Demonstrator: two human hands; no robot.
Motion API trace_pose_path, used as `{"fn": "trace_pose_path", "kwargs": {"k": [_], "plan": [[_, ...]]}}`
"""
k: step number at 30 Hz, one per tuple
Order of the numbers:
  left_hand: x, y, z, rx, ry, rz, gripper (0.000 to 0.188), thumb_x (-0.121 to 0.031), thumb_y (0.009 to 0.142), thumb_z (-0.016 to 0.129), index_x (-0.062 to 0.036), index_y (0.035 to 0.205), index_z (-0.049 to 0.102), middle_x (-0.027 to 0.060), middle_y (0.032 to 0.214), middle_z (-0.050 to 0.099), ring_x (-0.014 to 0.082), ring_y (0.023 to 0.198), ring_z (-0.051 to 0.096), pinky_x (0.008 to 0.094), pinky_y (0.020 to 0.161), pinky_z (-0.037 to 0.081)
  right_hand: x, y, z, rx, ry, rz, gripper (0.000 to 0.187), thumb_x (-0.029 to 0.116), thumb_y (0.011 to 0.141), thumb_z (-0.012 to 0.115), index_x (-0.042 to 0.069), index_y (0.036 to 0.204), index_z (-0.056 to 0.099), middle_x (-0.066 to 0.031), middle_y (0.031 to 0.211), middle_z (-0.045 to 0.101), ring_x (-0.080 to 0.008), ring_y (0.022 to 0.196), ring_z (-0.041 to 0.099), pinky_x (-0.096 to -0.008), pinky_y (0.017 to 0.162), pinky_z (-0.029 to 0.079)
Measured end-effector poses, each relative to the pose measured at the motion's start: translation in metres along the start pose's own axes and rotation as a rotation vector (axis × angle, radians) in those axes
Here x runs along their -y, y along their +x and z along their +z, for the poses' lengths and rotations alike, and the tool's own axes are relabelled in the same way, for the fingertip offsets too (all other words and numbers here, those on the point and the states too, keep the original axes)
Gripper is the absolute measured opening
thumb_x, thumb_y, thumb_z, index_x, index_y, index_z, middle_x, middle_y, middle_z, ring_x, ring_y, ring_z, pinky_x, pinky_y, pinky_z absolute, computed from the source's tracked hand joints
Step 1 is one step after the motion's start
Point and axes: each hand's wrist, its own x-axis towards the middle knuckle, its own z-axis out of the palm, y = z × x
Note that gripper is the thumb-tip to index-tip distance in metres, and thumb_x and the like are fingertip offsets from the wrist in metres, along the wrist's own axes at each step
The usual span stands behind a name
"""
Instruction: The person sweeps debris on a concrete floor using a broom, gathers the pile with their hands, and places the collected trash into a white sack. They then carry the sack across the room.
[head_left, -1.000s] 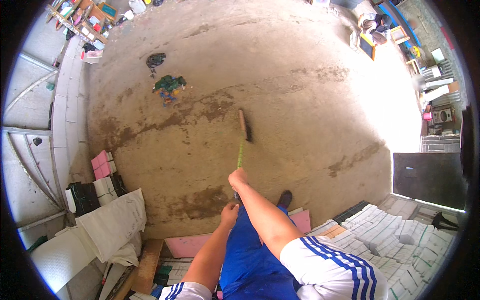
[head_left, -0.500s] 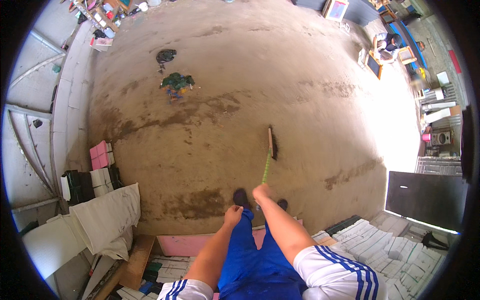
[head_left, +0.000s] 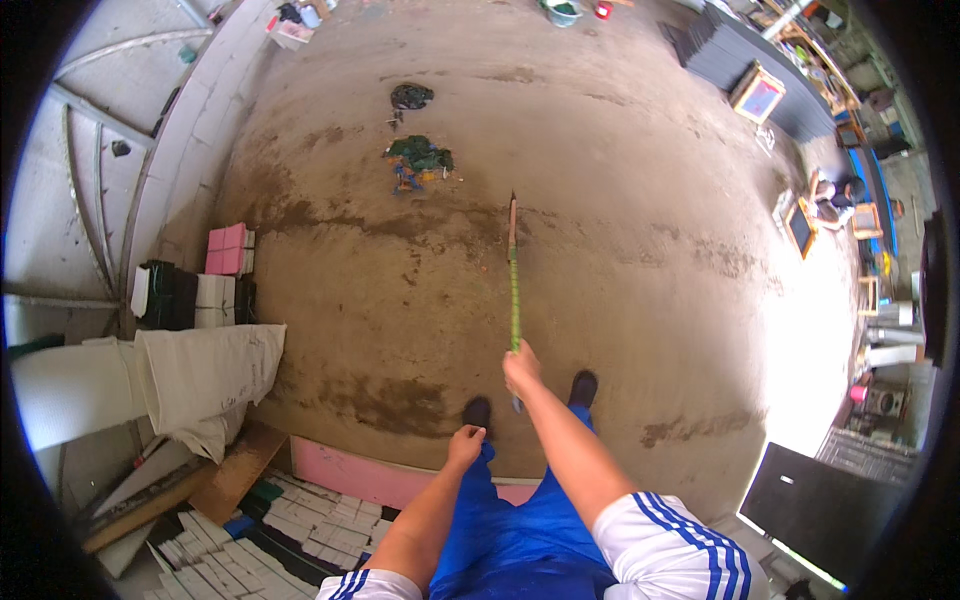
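My right hand (head_left: pixel 521 368) is wrapped round the green-striped handle of a broom (head_left: pixel 515 300), in front of my body. The handle's grey end sticks out below that fist. Farther out, the broom's narrow pinkish-brown head (head_left: pixel 513 217) is over the bare floor, seen nearly edge-on. My left hand (head_left: pixel 465 445) hangs by my left thigh with its fingers curled closed, and whatever may be inside it is hidden. Ahead and to the left of the broom head lies a pile of dark green and coloured scraps (head_left: pixel 419 158), with a black heap (head_left: pixel 411 96) beyond it.
A stained, dusty floor (head_left: pixel 620 330) spreads ahead. On the left stand tied bundles (head_left: pixel 226 250) and a white sack (head_left: pixel 215 370). A pink board (head_left: pixel 370 473) and stacked white blocks (head_left: pixel 325 520) are close by my legs. A person (head_left: pixel 832 200) works among frames at the far right.
The broom head has swung leftward and farther from me, and the handle now points almost straight ahead. My right foot has come into fuller view. The room has shifted as my head turned.
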Motion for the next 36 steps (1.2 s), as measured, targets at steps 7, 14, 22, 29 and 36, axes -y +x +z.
{"fn": "trace_pose_path", "kwargs": {"k": [7,14,22,29,36], "plan": [[-0.042,0.037,0.07,-0.176,0.093,0.001,0.037,-0.032,0.095,0.067,0.0007,0.112,0.07,0.0123,0.09,0.073,0.0196,0.074,0.069,0.0363,0.068,0.054,-0.104,0.014,-0.202,0.296,-0.321,-0.212,0.039,0.031,0.1,0.056,0.01,0.133,0.052,-0.026,0.102,0.07,-0.0461,0.096,0.067,-0.0556,0.083,0.052],[-0.115,0.025,0.216,-0.244,-0.298,-0.398,0.036,-0.033,0.094,0.067,-0.0009,0.11,0.072,0.0107,0.089,0.073,0.0194,0.073,0.069,0.0347,0.07,0.055,-0.09,0.128,-0.317,0.505,-0.912,-0.603,0.034,0.027,0.101,0.053,0.012,0.131,0.056,-0.0221,0.096,0.07,-0.0448,0.092,0.068,-0.0582,0.079,0.052],[-0.229,0.026,0.356,-0.237,-0.688,-0.462,0.032,-0.03,0.096,0.067,-0.0004,0.105,0.07,0.0084,0.084,0.069,0.0174,0.07,0.065,0.0339,0.066,0.053,-0.112,0.213,-0.304,0.88,-1.525,-0.775,0.037,0.025,0.102,0.048,0.018,0.136,0.058,-0.0163,0.099,0.074,-0.036,0.09,0.073,-0.0505,0.077,0.058],[-0.272,0.045,0.375,-0.267,-0.887,-0.404,0.033,-0.03,0.099,0.063,0.0007,0.111,0.067,0.0089,0.087,0.068,0.0168,0.069,0.062,0.0318,0.063,0.051,0.04,0.295,-0.324,0.623,-1.731,-0.875,0.036,0.02,0.098,0.049,0.023,0.128,0.067,-0.0106,0.101,0.076,-0.0302,0.095,0.074,-0.0459,0.079,0.059],[-0.268,0.049,0.39,-0.394,-1.0,-0.354,0.03,-0.029,0.099,0.063,-0.0006,0.107,0.067,0.0066,0.084,0.068,0.0156,0.067,0.062,0.0322,0.064,0.052,0.149,0.279,-0.373,0.434,-1.789,-1.158,0.047,0.017,0.095,0.051,0.027,0.141,0.058,-0.0146,0.09,0.074,-0.0321,0.081,0.074,-0.0475,0.068,0.058]]}}
